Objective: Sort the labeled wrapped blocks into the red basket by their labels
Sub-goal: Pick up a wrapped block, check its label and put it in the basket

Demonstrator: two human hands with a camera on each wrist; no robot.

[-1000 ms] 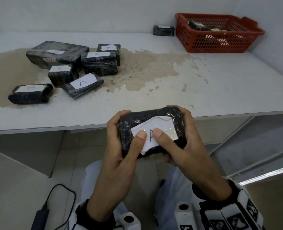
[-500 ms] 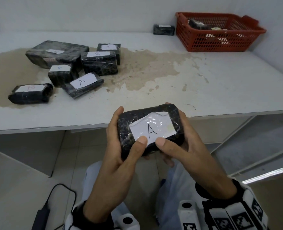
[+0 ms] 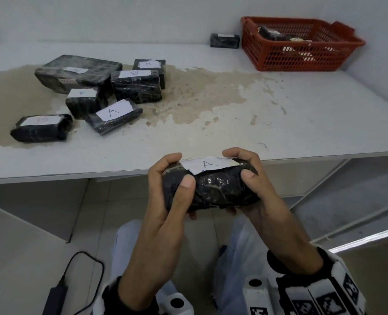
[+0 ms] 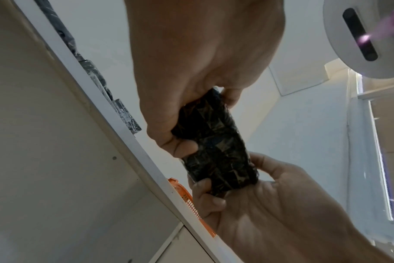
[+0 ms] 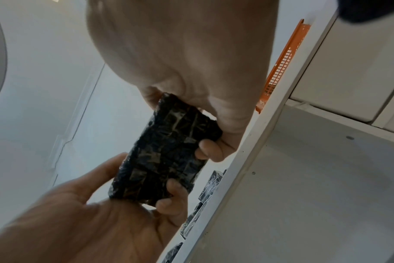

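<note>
Both hands hold one black wrapped block [image 3: 213, 189] just off the table's near edge. Its white label marked A [image 3: 207, 165] faces up and away. My left hand [image 3: 172, 185] grips the block's left end, thumb on the near face. My right hand [image 3: 252, 180] grips the right end the same way. From below, the block [image 4: 216, 142] shows between the two hands, and again in the right wrist view [image 5: 169, 151]. The red basket [image 3: 300, 44] stands at the table's far right with wrapped blocks inside. Several labeled blocks [image 3: 111, 114] lie at the left.
One small black block [image 3: 225, 40] sits alone just left of the basket. A brown stain [image 3: 200, 94] spreads across the white table [image 3: 302, 123]. A black cable and adapter [image 3: 58, 294] lie on the floor at lower left.
The block has been tipped away from me, so its label now faces up and back. Both thumbs slid off the label onto the near face, and the hands rose slightly toward the table edge.
</note>
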